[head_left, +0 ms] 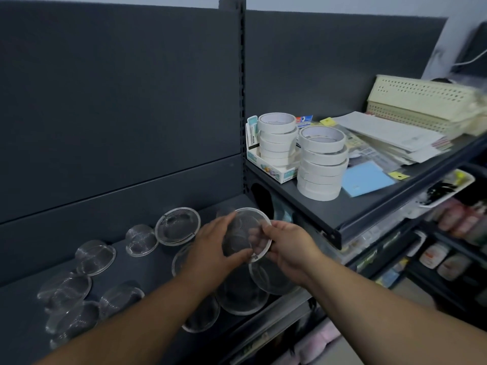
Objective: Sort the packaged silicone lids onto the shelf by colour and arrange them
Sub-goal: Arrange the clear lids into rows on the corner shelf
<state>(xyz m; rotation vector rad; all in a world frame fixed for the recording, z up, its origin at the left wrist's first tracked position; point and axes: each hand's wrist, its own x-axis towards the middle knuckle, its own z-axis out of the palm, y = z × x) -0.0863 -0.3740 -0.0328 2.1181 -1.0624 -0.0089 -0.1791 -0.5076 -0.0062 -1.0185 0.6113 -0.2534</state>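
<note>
While both hands are up at the dark shelf (147,270), they hold one clear round lid (249,221) between them, tilted up on its edge. The left hand (210,248) grips the lid's left side, with its fingers (228,218) curled over the top edge and the thumb under the bottom edge. The right hand (287,246) pinches the right edge, and some of its fingers show through the clear lid. The held lid is just above the right end of the shelf.

More clear lids lie on the shelf. One leans at the back (177,225), a bunch lies at the left (66,288), and some lie under the hands (241,296).

A higher shelf (316,206) is on the right. A small white card box (274,171) stands there with a stack of white tape rolls (276,138) in it. A second stack of tape rolls (321,164) stands just beside the box. The print on the box is too blurry to read. A little red and blue label (304,119) behind the tape is too blurry too.

Printed papers (390,135) lie in a heap near a blue sheet (366,177). Their writing is too small to read. A cream basket (421,101) full of little holes sits behind the papers, and I cannot tell what is in it
</note>
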